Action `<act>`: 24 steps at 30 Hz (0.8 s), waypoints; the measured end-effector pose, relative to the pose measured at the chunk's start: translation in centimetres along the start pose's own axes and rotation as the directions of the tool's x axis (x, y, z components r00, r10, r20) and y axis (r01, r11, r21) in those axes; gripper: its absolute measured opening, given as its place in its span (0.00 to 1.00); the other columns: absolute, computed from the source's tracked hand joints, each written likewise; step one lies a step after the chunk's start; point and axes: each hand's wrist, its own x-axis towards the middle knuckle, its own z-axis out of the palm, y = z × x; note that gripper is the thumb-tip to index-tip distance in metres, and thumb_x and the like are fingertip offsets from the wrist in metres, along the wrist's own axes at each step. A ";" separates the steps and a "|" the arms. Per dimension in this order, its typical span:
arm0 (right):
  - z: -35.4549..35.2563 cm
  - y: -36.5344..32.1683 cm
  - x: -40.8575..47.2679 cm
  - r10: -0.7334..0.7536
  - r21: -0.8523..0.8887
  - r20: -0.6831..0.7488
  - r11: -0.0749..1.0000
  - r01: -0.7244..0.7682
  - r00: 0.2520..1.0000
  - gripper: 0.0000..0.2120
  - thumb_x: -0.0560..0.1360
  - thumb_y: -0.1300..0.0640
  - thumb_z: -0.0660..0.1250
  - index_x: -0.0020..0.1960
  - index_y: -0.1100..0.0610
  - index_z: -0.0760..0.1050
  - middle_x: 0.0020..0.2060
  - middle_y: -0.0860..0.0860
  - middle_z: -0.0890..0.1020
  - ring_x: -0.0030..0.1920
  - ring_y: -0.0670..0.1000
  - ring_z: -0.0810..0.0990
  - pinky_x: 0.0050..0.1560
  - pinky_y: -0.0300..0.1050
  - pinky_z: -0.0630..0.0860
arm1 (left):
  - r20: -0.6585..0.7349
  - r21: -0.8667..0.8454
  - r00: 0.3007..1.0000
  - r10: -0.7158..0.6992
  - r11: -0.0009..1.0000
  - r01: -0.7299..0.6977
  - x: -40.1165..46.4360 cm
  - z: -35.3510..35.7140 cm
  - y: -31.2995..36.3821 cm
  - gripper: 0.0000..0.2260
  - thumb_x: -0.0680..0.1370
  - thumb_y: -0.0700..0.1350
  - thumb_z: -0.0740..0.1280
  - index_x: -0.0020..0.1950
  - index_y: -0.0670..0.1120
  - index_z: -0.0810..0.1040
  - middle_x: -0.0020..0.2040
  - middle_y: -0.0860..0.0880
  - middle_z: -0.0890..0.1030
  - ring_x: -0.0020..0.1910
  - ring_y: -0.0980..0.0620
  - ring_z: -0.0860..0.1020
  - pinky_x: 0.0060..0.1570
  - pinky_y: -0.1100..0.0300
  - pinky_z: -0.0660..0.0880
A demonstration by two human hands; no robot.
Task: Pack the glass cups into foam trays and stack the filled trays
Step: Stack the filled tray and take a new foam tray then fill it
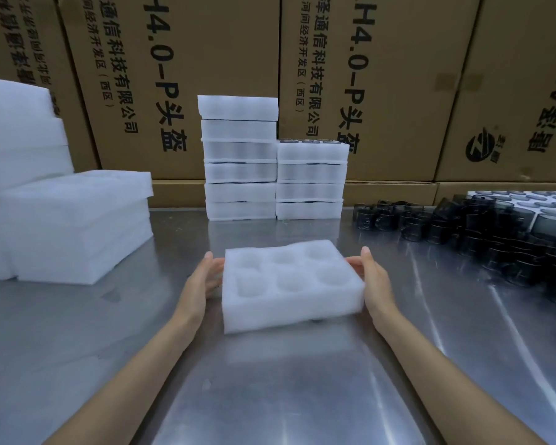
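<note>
An empty white foam tray (289,284) with six round pockets is held just above the steel table (270,396), slightly tilted. My left hand (203,281) presses its left side with straight fingers, thumb pointing up. My right hand (373,281) presses the right side the same way. Dark smoky glass cups (482,232) with handles crowd the table at the far right. Two stacks of filled trays stand at the back: a taller one (239,159) and a shorter one (312,179) beside it.
Piles of empty foam trays (77,226) fill the left side of the table. Brown printed cartons (187,75) form a wall behind everything. More cups sit in a white sheet (527,200) at the far right.
</note>
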 end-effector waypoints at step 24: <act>-6.5 3.4 12.7 -0.108 -0.557 -0.204 0.830 -0.024 0.973 0.19 0.79 0.53 0.56 0.69 0.52 0.70 0.65 0.49 0.75 0.42 0.47 0.76 0.47 0.43 0.69 | 0.060 0.371 0.998 0.000 0.928 -0.023 -0.4 3.9 -0.7 0.16 0.68 0.61 0.62 0.49 0.57 0.80 0.47 0.60 0.83 0.52 0.55 0.80 0.62 0.46 0.71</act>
